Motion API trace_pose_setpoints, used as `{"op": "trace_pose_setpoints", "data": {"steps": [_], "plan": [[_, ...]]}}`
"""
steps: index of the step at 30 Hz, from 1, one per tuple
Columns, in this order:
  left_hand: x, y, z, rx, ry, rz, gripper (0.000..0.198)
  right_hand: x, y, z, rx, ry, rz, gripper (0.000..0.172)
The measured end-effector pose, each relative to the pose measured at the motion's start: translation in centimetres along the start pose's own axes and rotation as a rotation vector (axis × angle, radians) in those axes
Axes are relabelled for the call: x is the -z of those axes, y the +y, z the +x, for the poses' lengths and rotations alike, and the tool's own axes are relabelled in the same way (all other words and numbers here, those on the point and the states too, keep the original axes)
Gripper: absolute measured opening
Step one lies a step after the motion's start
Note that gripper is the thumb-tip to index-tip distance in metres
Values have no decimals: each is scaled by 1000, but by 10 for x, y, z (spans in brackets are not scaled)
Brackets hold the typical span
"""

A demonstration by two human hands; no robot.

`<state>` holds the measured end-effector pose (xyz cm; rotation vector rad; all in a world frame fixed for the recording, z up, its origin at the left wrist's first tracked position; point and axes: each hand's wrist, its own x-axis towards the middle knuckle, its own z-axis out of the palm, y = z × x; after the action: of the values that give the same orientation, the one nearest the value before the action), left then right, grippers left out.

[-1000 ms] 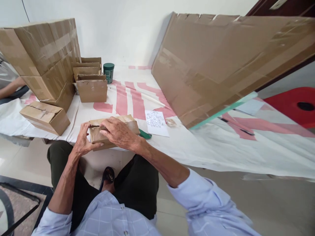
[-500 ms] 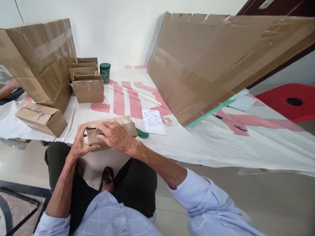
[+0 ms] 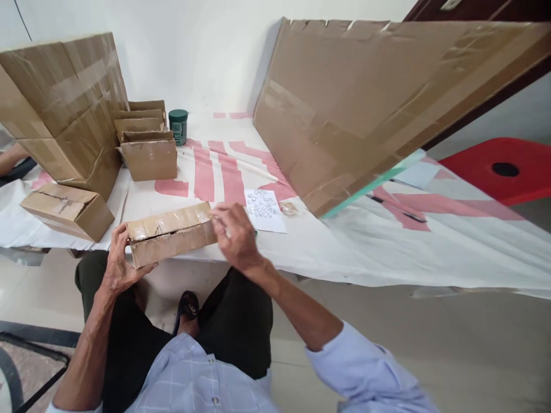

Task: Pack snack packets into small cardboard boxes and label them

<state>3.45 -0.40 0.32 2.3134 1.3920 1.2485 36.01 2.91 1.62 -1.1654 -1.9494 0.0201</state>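
A small long cardboard box [image 3: 172, 244] lies at the table's front edge, with a dark gap running along the seam of its top flaps. Around its left end is my left hand [image 3: 118, 267], fingers up the far side and thumb under the near lower corner. My right hand [image 3: 236, 235] is curled at the box's right end, thumb and fingers gripping the top corner there. A green object lies mostly hidden behind the right hand. Just beyond, a white sheet [image 3: 275, 223] carries several small clear pieces.
Another closed box [image 3: 66, 209] sits at left, before a tall stack of taped cartons [image 3: 55, 86]. Open boxes [image 3: 150, 158] and a green-lidded jar [image 3: 178, 126] stand behind. A large cardboard panel [image 3: 365, 103] leans at right. A person's arm [image 3: 12, 158] shows far left.
My right hand has slid from the box's top left part to its right end, uncovering the seam. The box has shifted a little left and tilted, with my left hand still on it.
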Motion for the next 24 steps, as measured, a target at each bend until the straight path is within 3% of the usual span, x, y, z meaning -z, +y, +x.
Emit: {"op": "trace_pose_setpoints", "data": {"steps": [2, 4, 6, 8, 13, 17, 20, 24], "plan": [[2, 0, -1, 25, 9, 9, 88, -2, 45, 0, -153, -102, -143, 27], [1, 1, -2, 34, 13, 8, 90, -8, 77, -3, -320, -325, -307, 24], [1, 2, -2, 28, 12, 4, 90, -16, 94, -10, -414, -495, -390, 18], [1, 3, -1, 10, 10, 4, 89, -23, 99, -17, -439, -548, -401, 12], [3, 3, 0, -11, 18, 26, 88, -19, 91, -16, -476, -439, -361, 25], [3, 3, 2, -4, 5, 22, 88, 13, 68, -2, -367, -220, 33, 34], [2, 3, 4, -8, 26, 10, 87, 40, 40, 12, -139, -324, 308, 35], [1, 4, 4, -29, 25, 16, 85, 61, 14, 29, 21, -425, 321, 33]]}}
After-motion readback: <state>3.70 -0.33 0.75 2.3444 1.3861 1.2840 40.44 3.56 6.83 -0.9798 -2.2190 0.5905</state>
